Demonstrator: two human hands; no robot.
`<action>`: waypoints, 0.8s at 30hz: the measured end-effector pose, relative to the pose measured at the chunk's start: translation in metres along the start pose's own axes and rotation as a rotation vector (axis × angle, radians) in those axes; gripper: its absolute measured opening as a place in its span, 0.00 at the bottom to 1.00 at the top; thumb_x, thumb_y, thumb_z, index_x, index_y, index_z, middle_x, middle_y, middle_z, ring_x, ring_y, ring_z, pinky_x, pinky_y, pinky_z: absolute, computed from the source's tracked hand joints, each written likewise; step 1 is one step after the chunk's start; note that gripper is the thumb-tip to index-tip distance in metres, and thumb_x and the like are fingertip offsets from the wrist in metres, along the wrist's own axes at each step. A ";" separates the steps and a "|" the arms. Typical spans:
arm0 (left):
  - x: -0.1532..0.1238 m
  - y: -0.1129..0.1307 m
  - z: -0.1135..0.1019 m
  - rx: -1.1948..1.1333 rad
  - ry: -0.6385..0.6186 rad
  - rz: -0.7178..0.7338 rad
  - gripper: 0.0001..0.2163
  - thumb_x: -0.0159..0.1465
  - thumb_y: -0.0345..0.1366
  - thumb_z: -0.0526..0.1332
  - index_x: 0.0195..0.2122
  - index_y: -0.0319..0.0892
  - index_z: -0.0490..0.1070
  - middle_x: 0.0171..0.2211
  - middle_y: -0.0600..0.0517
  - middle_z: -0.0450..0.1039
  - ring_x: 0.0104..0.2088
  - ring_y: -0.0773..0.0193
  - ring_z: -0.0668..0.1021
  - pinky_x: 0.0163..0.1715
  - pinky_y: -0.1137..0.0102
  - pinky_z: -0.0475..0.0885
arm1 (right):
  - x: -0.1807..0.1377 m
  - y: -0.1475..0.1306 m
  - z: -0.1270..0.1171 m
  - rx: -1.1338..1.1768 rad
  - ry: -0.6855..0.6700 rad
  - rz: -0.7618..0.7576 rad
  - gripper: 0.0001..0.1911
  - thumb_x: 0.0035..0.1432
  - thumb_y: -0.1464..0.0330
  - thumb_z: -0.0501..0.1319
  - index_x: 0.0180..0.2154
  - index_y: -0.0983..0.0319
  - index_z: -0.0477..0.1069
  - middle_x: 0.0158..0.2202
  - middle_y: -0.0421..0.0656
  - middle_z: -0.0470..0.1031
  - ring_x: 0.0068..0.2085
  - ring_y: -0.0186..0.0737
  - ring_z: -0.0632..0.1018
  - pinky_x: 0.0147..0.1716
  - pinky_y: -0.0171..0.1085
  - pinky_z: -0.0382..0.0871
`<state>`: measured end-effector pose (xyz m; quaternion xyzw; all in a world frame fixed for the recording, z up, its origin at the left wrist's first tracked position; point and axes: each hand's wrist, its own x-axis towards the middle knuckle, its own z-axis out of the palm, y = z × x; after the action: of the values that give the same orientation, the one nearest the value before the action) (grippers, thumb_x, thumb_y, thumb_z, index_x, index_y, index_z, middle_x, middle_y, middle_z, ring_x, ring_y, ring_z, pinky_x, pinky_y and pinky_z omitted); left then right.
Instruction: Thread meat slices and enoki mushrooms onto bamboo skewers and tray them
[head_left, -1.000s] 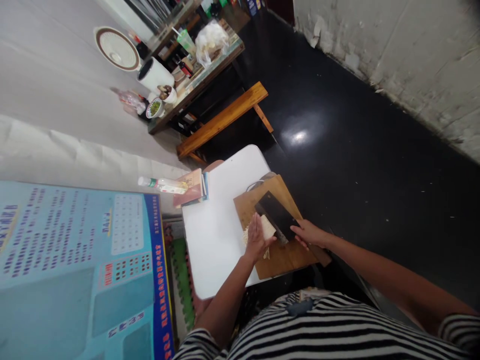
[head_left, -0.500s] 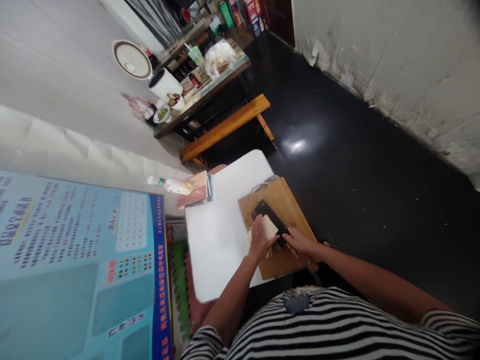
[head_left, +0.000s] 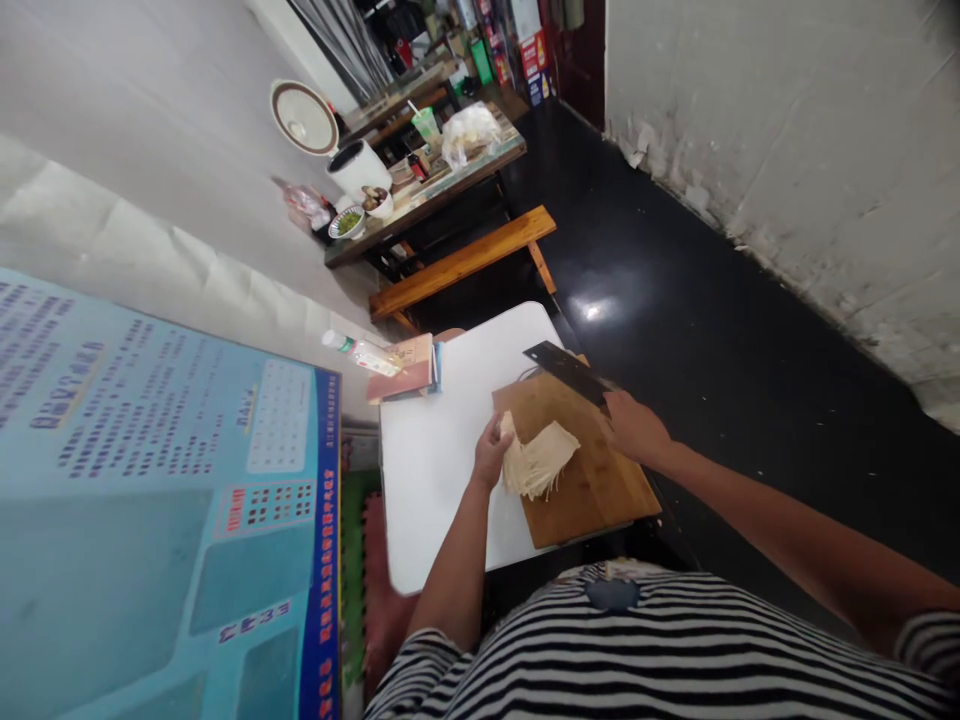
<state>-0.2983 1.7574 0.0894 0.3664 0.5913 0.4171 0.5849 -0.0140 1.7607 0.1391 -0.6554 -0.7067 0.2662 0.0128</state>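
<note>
A wooden cutting board (head_left: 600,490) lies on the right part of a small white table (head_left: 442,450). On the board rests a pale, layered sheet of food (head_left: 538,462) cut into thin strips along one side. My left hand (head_left: 491,452) is closed on the sheet's left edge. My right hand (head_left: 634,425) grips the handle of a dark cleaver (head_left: 566,368), held up over the board's far edge, away from the food.
A plastic bottle (head_left: 360,352) and books (head_left: 409,368) sit at the table's far left corner. Beyond stand a wooden bench (head_left: 465,262) and a cluttered table (head_left: 427,190) with bowls and a white pot. A blue poster (head_left: 157,500) fills the left. Dark floor lies right.
The cleaver has lifted off the food and moved toward the board's far edge. My left hand has shifted from pressing flat on the sheet to grasping its edge. The camera view shifted.
</note>
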 end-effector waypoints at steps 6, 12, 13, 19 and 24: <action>-0.018 0.010 -0.023 -0.274 -0.090 -0.017 0.40 0.52 0.62 0.59 0.57 0.36 0.64 0.48 0.40 0.75 0.50 0.49 0.77 0.50 0.55 0.73 | 0.033 0.000 0.058 -0.096 -0.004 -0.029 0.28 0.65 0.74 0.47 0.65 0.64 0.51 0.51 0.57 0.66 0.47 0.46 0.72 0.44 0.39 0.63; -0.046 0.037 -0.016 -0.478 -0.042 0.131 0.36 0.57 0.64 0.49 0.54 0.39 0.68 0.51 0.43 0.72 0.53 0.51 0.74 0.52 0.58 0.72 | 0.058 0.018 0.083 -0.133 -0.008 -0.039 0.28 0.66 0.71 0.48 0.66 0.64 0.49 0.51 0.57 0.67 0.50 0.47 0.70 0.46 0.40 0.63; -0.050 0.043 -0.014 -0.504 -0.031 0.164 0.35 0.58 0.64 0.48 0.54 0.40 0.68 0.51 0.44 0.72 0.53 0.52 0.74 0.52 0.58 0.72 | 0.060 0.021 0.084 -0.144 -0.009 -0.045 0.28 0.66 0.70 0.48 0.66 0.65 0.49 0.51 0.57 0.67 0.50 0.48 0.70 0.46 0.40 0.63; -0.081 0.055 -0.018 -0.557 0.121 0.271 0.35 0.58 0.64 0.47 0.52 0.39 0.70 0.47 0.44 0.73 0.52 0.49 0.73 0.52 0.56 0.71 | 0.067 0.038 0.078 -0.231 -0.036 -0.148 0.30 0.63 0.68 0.53 0.64 0.70 0.52 0.50 0.59 0.68 0.52 0.50 0.70 0.48 0.40 0.63; -0.108 0.038 -0.017 -0.688 0.234 0.339 0.38 0.59 0.64 0.44 0.55 0.36 0.67 0.50 0.41 0.72 0.51 0.50 0.73 0.52 0.57 0.70 | 0.073 0.043 0.073 -0.329 -0.078 -0.404 0.33 0.56 0.71 0.56 0.64 0.64 0.55 0.53 0.61 0.68 0.54 0.56 0.69 0.50 0.48 0.63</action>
<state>-0.3122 1.6712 0.1659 0.1913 0.4111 0.7202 0.5250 -0.0111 1.8025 0.0352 -0.4838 -0.8568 0.1649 -0.0682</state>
